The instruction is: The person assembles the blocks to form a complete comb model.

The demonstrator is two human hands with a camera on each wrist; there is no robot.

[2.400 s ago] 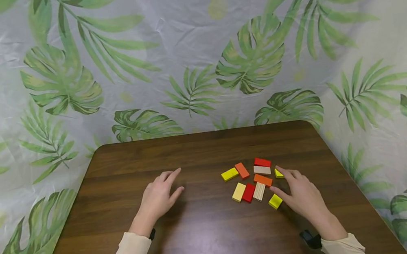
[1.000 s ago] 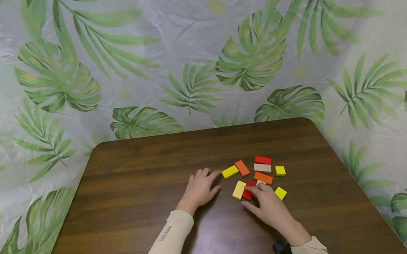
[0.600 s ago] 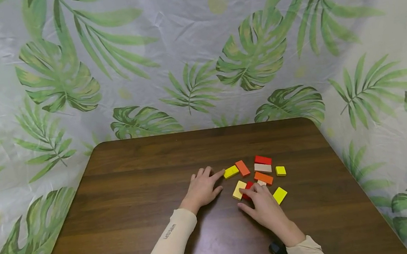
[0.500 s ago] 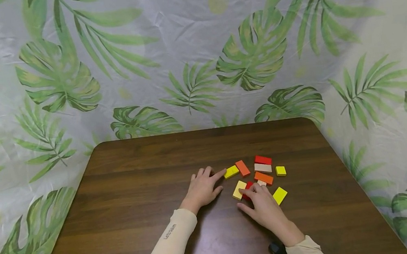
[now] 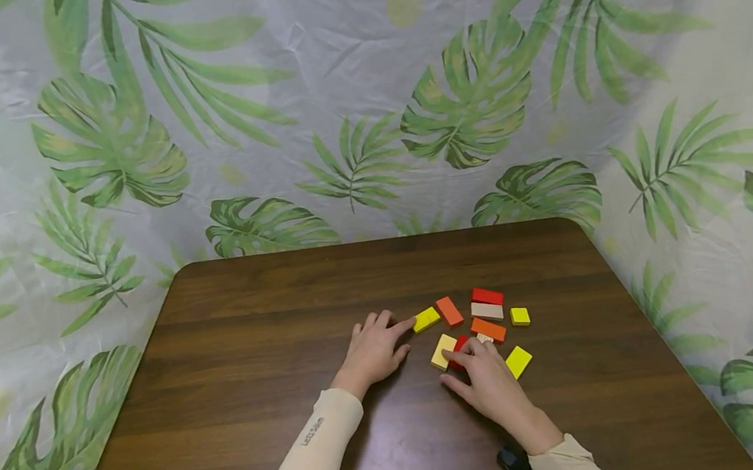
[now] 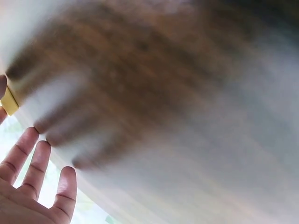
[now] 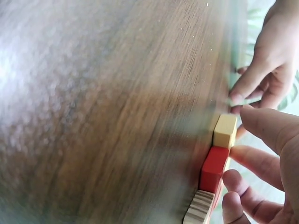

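In the head view my left hand (image 5: pixel 372 349) stretches its index finger to the left end of a yellow block (image 5: pixel 427 319), touching it. Its other fingers (image 6: pixel 33 175) are spread loosely in the left wrist view. My right hand (image 5: pixel 493 383) lies over a row of blocks: a pale yellow block (image 7: pixel 225 129), a red block (image 7: pixel 215 168) and a striped wooden block (image 7: pixel 198 207). One fingertip rests at the pale yellow block, others at the red one. The right thumb stands off to the side. The hand partly hides the red and striped blocks in the head view.
Close behind the row lie an orange block (image 5: pixel 488 329), a greyish block (image 5: pixel 487 310) and a red block (image 5: pixel 487 296). Another orange block (image 5: pixel 450 311) is right of the yellow one. Two more yellow pieces, a small block (image 5: pixel 520 316) and a longer block (image 5: pixel 519 362), lie at the right.
My left hand has come right to the yellow block, which shifted slightly. My right hand has moved left from the right-hand yellow pieces onto the row. Over the last half second both hands barely moved.
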